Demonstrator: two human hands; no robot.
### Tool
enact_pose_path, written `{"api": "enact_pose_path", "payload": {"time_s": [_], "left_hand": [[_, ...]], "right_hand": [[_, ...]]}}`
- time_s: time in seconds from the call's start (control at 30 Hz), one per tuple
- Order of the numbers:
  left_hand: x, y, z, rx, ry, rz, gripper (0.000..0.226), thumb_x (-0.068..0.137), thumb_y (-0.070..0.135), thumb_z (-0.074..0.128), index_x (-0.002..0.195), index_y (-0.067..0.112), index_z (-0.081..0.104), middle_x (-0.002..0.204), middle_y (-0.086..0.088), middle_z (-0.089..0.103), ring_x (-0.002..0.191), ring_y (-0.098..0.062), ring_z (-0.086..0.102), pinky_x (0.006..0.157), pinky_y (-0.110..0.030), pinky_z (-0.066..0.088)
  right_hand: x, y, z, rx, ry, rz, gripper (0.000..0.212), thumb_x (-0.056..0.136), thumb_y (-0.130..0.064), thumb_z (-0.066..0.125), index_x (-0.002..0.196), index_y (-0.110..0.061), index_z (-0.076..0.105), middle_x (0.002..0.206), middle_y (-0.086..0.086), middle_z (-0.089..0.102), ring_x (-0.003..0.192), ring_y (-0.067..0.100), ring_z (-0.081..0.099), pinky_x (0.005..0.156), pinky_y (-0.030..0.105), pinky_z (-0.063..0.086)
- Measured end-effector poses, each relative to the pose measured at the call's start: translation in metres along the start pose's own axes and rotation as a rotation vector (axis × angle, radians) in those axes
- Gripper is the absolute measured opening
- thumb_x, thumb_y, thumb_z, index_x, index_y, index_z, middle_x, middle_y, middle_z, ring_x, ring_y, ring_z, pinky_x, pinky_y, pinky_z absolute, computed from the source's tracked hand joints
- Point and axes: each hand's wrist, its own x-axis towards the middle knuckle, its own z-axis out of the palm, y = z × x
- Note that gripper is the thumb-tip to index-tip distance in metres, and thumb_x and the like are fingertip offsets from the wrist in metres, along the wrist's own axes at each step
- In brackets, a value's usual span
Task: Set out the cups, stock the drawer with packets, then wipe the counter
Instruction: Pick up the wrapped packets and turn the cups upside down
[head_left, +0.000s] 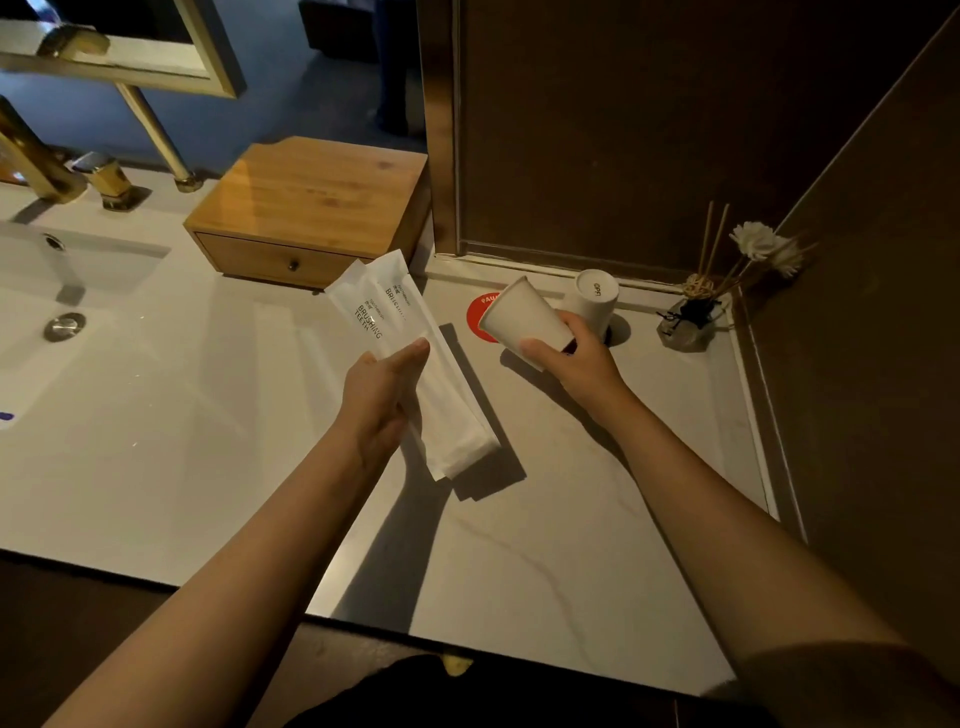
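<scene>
My left hand (382, 397) holds two long white toothbrush packets (374, 306) printed "BRUSHING TEETH", lifted above the pale counter (545, 545). My right hand (576, 358) grips a white paper cup (519, 317) tilted on its side, its mouth facing left, over a red round coaster (475, 317). A second white cup (596, 299) stands upside down just behind my right hand. The wooden drawer box (311, 208) sits at the back of the counter, its drawer shut, behind the packets.
A sink basin (78, 291) with brass taps (104, 179) fills the left side. A reed diffuser with white flowers (696, 312) stands in the back right corner, against dark walls. The counter's front edge runs below my forearms.
</scene>
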Motion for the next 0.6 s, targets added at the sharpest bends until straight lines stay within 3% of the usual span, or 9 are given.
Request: {"api": "enact_pose_path", "payload": {"time_s": [0.13, 0.27, 0.43, 0.6], "left_hand": [[0.008, 0.0, 0.003, 0.0, 0.006, -0.008, 0.034, 0.084, 0.01, 0.063, 0.11, 0.025, 0.049, 0.113, -0.003, 0.059, 0.101, -0.028, 0.06, 0.087, -0.055, 0.05], [0.016, 0.0, -0.001, -0.015, 0.023, -0.036, 0.038, 0.084, 0.01, 0.063, 0.116, 0.022, 0.048, 0.122, -0.008, 0.056, 0.105, -0.029, 0.059, 0.091, -0.058, 0.048], [0.025, 0.004, -0.004, -0.017, 0.05, -0.043, 0.04, 0.083, 0.01, 0.063, 0.117, 0.024, 0.046, 0.121, -0.008, 0.056, 0.102, -0.029, 0.06, 0.092, -0.06, 0.047], [0.032, 0.008, -0.011, -0.024, 0.061, -0.058, 0.037, 0.083, 0.01, 0.064, 0.112, 0.026, 0.048, 0.116, -0.006, 0.058, 0.1, -0.029, 0.061, 0.089, -0.059, 0.048]], "right_hand": [[0.014, -0.014, -0.008, 0.033, 0.089, -0.016, 0.056, 0.061, -0.063, 0.064, 0.106, -0.054, 0.033, 0.113, -0.01, 0.041, 0.095, 0.013, 0.05, 0.071, 0.028, 0.053], [0.031, -0.032, -0.008, -0.051, 0.19, -0.092, 0.06, 0.064, -0.043, 0.075, 0.113, -0.037, 0.04, 0.11, -0.01, 0.042, 0.098, 0.012, 0.045, 0.064, 0.018, 0.044], [0.053, -0.054, 0.004, -0.384, 0.192, -0.177, 0.063, 0.065, -0.034, 0.077, 0.119, -0.023, 0.046, 0.122, 0.003, 0.05, 0.111, 0.022, 0.045, 0.092, 0.041, 0.043], [0.07, -0.069, 0.013, -0.532, 0.107, -0.165, 0.069, 0.069, -0.025, 0.075, 0.13, -0.017, 0.044, 0.129, 0.01, 0.047, 0.121, 0.029, 0.038, 0.098, 0.045, 0.041]]}}
